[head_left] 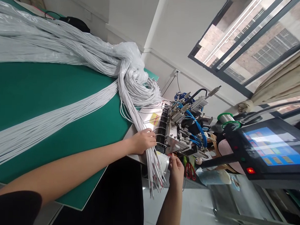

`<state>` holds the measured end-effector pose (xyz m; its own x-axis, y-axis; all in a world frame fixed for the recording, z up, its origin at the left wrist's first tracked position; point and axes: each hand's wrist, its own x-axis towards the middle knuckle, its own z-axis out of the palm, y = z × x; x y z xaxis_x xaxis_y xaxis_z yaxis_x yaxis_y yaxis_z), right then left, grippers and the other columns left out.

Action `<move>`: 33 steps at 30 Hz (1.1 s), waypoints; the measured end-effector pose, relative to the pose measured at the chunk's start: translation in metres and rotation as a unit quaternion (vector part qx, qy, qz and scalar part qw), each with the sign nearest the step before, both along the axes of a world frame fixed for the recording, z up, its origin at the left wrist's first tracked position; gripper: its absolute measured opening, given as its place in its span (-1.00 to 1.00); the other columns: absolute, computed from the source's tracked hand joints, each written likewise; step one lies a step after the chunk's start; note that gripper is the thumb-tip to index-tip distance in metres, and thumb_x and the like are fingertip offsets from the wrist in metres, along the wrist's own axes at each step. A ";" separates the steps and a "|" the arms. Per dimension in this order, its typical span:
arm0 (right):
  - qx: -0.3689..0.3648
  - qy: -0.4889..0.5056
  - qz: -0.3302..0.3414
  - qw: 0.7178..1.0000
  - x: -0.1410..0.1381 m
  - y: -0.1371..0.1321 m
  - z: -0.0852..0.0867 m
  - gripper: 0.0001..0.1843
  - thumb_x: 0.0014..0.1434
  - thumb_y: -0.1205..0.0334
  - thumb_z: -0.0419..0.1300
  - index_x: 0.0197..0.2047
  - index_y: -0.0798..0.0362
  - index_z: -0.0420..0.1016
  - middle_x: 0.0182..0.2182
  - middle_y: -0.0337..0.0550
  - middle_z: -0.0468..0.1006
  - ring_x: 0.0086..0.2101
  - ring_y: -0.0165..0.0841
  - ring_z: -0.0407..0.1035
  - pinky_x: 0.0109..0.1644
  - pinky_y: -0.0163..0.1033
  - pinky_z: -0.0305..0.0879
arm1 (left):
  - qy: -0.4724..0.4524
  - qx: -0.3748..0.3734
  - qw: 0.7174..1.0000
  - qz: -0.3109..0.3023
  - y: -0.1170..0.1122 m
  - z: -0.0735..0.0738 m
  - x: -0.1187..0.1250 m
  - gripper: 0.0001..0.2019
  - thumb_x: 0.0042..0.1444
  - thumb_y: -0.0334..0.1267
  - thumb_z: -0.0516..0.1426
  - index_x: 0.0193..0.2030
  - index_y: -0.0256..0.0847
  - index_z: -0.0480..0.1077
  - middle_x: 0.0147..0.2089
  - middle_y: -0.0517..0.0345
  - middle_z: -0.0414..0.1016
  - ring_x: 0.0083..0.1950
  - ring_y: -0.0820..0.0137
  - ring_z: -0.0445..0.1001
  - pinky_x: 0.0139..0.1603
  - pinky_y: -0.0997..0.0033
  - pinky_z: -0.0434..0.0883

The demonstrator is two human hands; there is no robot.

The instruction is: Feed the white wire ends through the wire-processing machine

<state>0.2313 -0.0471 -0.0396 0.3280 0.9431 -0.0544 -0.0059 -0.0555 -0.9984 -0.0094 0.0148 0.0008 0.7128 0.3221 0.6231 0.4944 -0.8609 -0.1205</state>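
My left hand is closed around a bundle of thin white cables; their stripped or tipped ends hang down below it over the table corner. My right hand is pinched at the front of a machine with metal blocks and blue air tubes. Whatever sits between its fingertips is too small to make out. Several single cables run across the machine's metal plate into a row of black slots. Just left of the right hand is a white cylindrical container.
More white cables in clear plastic lie over the green table. At the right stands a control screen with a lit red button. Red-handled scissors and a solder wire spool are near the machine.
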 end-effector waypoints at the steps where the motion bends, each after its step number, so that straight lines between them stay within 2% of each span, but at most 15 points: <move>1: 0.007 -0.005 -0.009 1.000 0.004 -0.005 0.001 -0.52 -0.06 -0.13 0.31 -0.59 0.07 0.23 -0.68 -0.41 0.14 -0.64 -0.54 -0.07 -0.57 -0.37 -0.19 | -0.007 0.004 1.000 -0.003 0.001 0.000 0.000 -0.78 0.00 -0.47 0.10 -0.19 -0.24 0.45 -0.21 0.05 0.53 -0.05 0.28 0.39 0.07 0.22 0.19; 3: 0.011 -0.021 -0.016 1.000 0.010 -0.016 0.008 -0.53 -0.03 -0.12 0.31 -0.58 0.07 0.25 -0.68 -0.41 0.13 -0.64 -0.55 -0.09 -0.58 -0.37 -0.21 | -0.018 0.014 1.000 -0.010 0.001 -0.001 0.000 -0.77 0.04 -0.48 0.08 -0.17 -0.23 0.45 -0.17 0.05 0.54 -0.04 0.29 0.40 0.09 0.22 0.20; 6: 0.007 -0.067 0.014 0.998 0.013 -0.033 0.024 -0.59 0.06 -0.08 0.27 -0.53 0.08 0.32 -0.66 -0.39 0.17 -0.64 -0.54 -0.06 -0.59 -0.37 -0.17 | -0.037 0.042 0.998 -0.030 0.001 -0.001 0.000 -0.77 0.17 -0.47 0.02 -0.14 -0.18 0.45 -0.18 0.11 0.54 -0.08 0.38 0.43 0.16 0.24 0.18; 10: 0.023 -0.148 0.114 0.982 0.007 -0.053 0.050 -0.73 0.08 0.03 0.28 -0.33 0.09 0.51 -0.49 -0.23 0.43 -0.51 -0.44 0.23 -0.47 -0.36 0.12 | -0.067 0.073 0.994 -0.047 -0.002 0.002 -0.003 -0.75 0.26 -0.43 -0.03 -0.12 -0.11 0.43 -0.21 0.21 0.55 -0.18 0.48 0.45 0.17 0.28 0.18; 13: 0.017 -0.162 0.223 0.961 0.000 -0.062 0.062 -0.63 0.04 0.11 0.33 -0.07 0.04 0.54 -0.30 -0.11 0.54 -0.38 -0.34 0.36 -0.34 -0.29 0.27 | -0.064 0.075 0.994 -0.049 -0.005 0.004 -0.005 -0.76 0.26 -0.43 -0.02 -0.10 -0.11 0.42 -0.20 0.21 0.55 -0.18 0.49 0.46 0.14 0.28 0.21; 15: 0.024 -0.147 0.245 0.958 -0.004 -0.064 0.064 -0.59 0.03 0.14 0.34 -0.02 0.01 0.53 -0.28 -0.10 0.56 -0.40 -0.34 0.37 -0.37 -0.29 0.28 | -0.059 0.082 0.994 -0.051 -0.006 0.005 -0.005 -0.77 0.26 -0.43 -0.02 -0.10 -0.11 0.42 -0.21 0.21 0.55 -0.19 0.47 0.46 0.11 0.27 0.22; 17: 0.043 -0.128 0.199 0.971 -0.007 -0.063 0.061 -0.66 0.02 0.14 0.34 -0.11 0.03 0.57 -0.37 -0.13 0.55 -0.48 -0.39 0.34 -0.46 -0.33 0.23 | -0.057 0.087 0.993 -0.052 -0.006 0.006 -0.005 -0.76 0.25 -0.44 -0.02 -0.08 -0.11 0.41 -0.20 0.21 0.55 -0.20 0.47 0.46 0.09 0.27 0.23; 20: 0.078 -0.099 0.073 0.989 -0.009 -0.056 0.055 -0.74 0.01 0.11 0.35 -0.26 0.09 0.59 -0.52 -0.21 0.48 -0.60 -0.49 0.19 -0.58 -0.38 0.07 | -0.052 0.085 0.993 -0.055 -0.006 0.008 -0.006 -0.71 0.24 -0.46 -0.03 -0.02 -0.10 0.39 -0.19 0.20 0.55 -0.18 0.47 0.46 0.07 0.29 0.23; 23: 0.113 -0.078 -0.034 0.990 -0.012 -0.048 0.052 -0.72 0.01 0.08 0.34 -0.30 0.13 0.56 -0.55 -0.25 0.44 -0.64 -0.56 0.07 -0.61 -0.38 -0.02 | -0.045 0.079 0.994 -0.064 -0.006 0.010 -0.006 -0.69 0.24 -0.46 -0.04 0.01 -0.06 0.38 -0.21 0.21 0.54 -0.19 0.48 0.46 0.05 0.32 0.24; 25: 0.126 -0.089 -0.083 0.985 -0.015 -0.045 0.051 -0.68 0.00 0.04 0.34 -0.31 0.15 0.55 -0.53 -0.24 0.44 -0.64 -0.55 0.08 -0.60 -0.38 -0.01 | -0.042 0.075 0.994 -0.067 -0.006 0.011 -0.007 -0.71 0.26 -0.43 -0.04 -0.02 -0.04 0.39 -0.23 0.21 0.54 -0.21 0.48 0.45 0.04 0.32 0.23; 27: 0.128 -0.116 -0.111 0.979 -0.018 -0.042 0.050 -0.61 -0.01 -0.03 0.33 -0.30 0.17 0.55 -0.53 -0.20 0.47 -0.60 -0.51 0.16 -0.56 -0.36 0.05 | -0.041 0.071 0.995 -0.064 -0.006 0.011 -0.007 -0.74 0.28 -0.39 -0.04 -0.08 -0.04 0.41 -0.27 0.22 0.53 -0.23 0.48 0.44 0.04 0.32 0.22; 30: 0.123 -0.160 -0.117 0.972 -0.021 -0.040 0.045 -0.51 0.02 -0.14 0.26 -0.27 0.17 0.57 -0.53 -0.15 0.50 -0.54 -0.40 0.27 -0.52 -0.32 0.12 | -0.041 0.070 0.995 -0.055 -0.007 0.011 -0.006 -0.77 0.30 -0.35 -0.05 -0.21 -0.08 0.42 -0.33 0.24 0.50 -0.26 0.48 0.41 0.01 0.33 0.21; 33: 0.114 -0.172 -0.112 0.972 -0.023 -0.039 0.043 -0.49 0.06 -0.17 0.21 -0.26 0.16 0.58 -0.55 -0.14 0.50 -0.54 -0.38 0.28 -0.53 -0.32 0.10 | -0.043 0.069 0.996 -0.040 -0.009 0.011 -0.004 -0.77 0.30 -0.35 -0.05 -0.29 -0.14 0.40 -0.37 0.23 0.46 -0.29 0.47 0.37 -0.01 0.33 0.20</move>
<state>0.2084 -0.0864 0.0031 0.4882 0.8205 0.2973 0.3446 0.1317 -0.9295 -0.0137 0.0060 0.0116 0.6748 0.1727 0.7175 0.4383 -0.8760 -0.2013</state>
